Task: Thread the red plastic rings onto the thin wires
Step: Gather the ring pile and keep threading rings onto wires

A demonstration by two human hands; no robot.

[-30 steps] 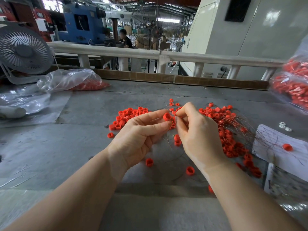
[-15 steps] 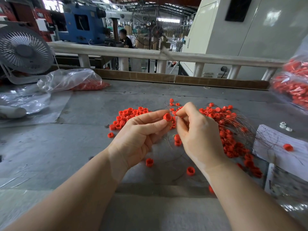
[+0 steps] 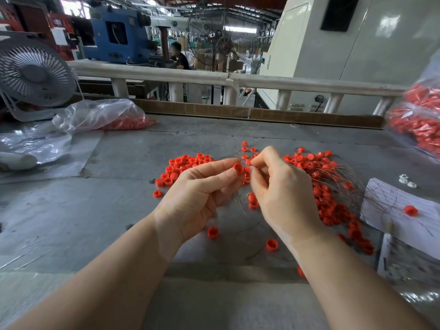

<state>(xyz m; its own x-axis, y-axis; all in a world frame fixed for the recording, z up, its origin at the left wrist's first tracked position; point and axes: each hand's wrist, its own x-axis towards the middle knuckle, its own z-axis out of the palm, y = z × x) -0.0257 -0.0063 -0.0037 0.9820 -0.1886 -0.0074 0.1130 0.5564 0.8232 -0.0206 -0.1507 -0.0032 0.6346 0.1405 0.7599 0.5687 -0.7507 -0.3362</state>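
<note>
Nothing much has shifted since a moment ago: both hands stay raised together above the grey table (image 3: 119, 210), in the same place. Her left hand (image 3: 197, 196) pinches one red ring (image 3: 237, 168) between thumb and forefinger, right at the fingertips. Just beside it, almost touching, the right hand (image 3: 281, 194) has its fingers curled and pinched together at the ring's edge; it seems to hold a thin wire (image 3: 241, 203), though the strand is too fine to be sure. A loose pile of rings (image 3: 185, 163) lies beyond the left hand. Rings tangled with wires (image 3: 333, 186) spread out past the right hand. Two single rings (image 3: 212, 232) lie on the table under the wrists.
</note>
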